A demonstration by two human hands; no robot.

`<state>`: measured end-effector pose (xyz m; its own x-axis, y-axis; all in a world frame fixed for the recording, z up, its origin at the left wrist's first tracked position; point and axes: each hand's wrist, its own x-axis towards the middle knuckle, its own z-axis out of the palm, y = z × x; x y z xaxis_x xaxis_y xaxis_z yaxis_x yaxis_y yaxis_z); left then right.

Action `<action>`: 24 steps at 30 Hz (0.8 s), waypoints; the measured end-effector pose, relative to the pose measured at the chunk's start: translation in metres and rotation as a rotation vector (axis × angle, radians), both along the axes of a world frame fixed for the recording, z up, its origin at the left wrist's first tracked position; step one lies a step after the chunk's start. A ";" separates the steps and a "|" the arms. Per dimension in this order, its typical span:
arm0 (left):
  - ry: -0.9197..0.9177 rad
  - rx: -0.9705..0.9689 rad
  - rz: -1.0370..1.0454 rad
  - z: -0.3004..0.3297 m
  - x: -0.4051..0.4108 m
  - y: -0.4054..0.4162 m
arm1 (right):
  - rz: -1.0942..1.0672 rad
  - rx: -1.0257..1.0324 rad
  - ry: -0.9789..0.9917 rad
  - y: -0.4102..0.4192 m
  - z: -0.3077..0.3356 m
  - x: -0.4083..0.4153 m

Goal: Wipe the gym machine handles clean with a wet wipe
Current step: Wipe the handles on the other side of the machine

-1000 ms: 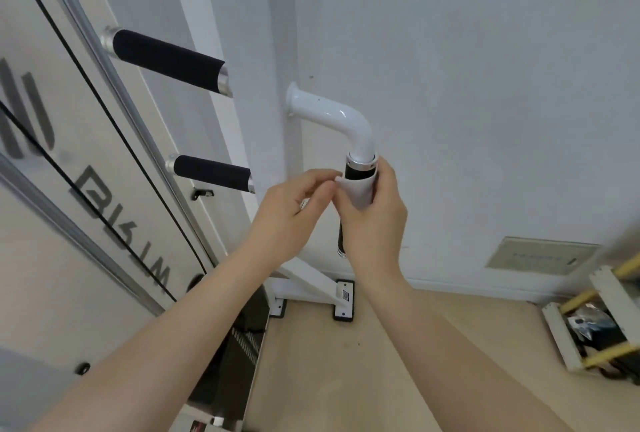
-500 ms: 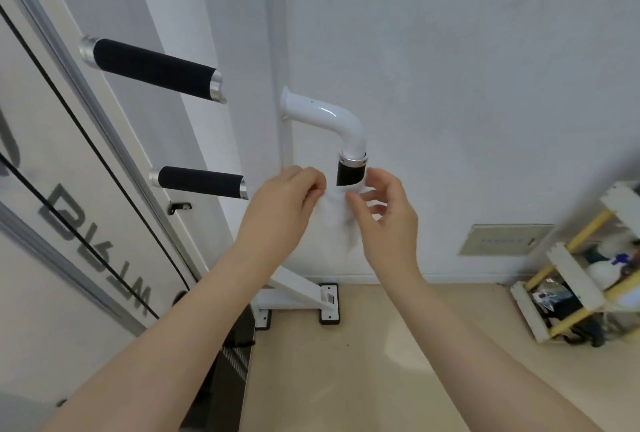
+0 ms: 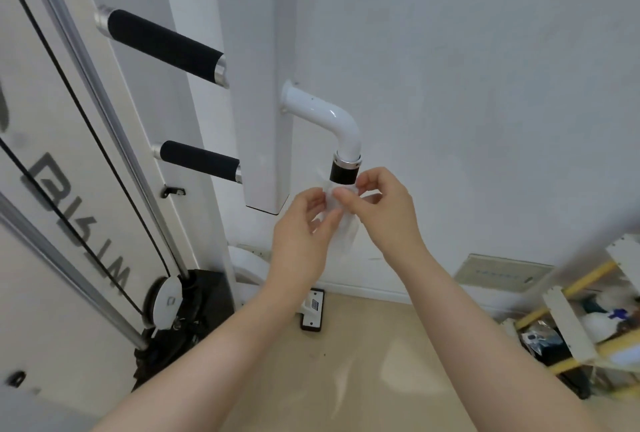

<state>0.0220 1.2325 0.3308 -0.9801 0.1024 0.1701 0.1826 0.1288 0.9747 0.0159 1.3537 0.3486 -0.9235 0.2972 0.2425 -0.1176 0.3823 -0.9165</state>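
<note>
Both the left hand [image 3: 304, 224] and right hand [image 3: 381, 210] pinch the wet wipe [image 3: 341, 224] just under the black handle [image 3: 343, 173].

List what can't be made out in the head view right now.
- Bent handle: only its top shows; wipe and both hands cover the rest.
- Wipe: whether it touches the grip, hidden by the left hand and right hand.
- Shelf contents: blurred, cut by the right edge.
- Wall plate lettering: too small.
</note>
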 end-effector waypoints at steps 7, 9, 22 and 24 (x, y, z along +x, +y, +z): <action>0.044 -0.024 0.060 0.006 -0.016 0.021 | 0.295 0.140 -0.010 0.043 0.028 -0.014; 0.098 0.007 0.064 0.017 -0.018 0.023 | 0.309 0.123 0.072 0.043 0.036 -0.016; 0.114 -0.124 0.117 -0.015 -0.021 0.016 | 0.426 -0.035 0.061 0.030 0.028 -0.018; 0.171 -0.103 0.149 -0.004 -0.023 0.019 | 0.423 -0.075 0.087 0.029 0.027 -0.017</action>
<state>-0.0013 1.2518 0.3267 -0.9434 -0.0158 0.3312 0.3156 0.2638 0.9115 -0.0011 1.3828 0.3754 -0.9448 -0.0828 0.3172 -0.3277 0.2172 -0.9195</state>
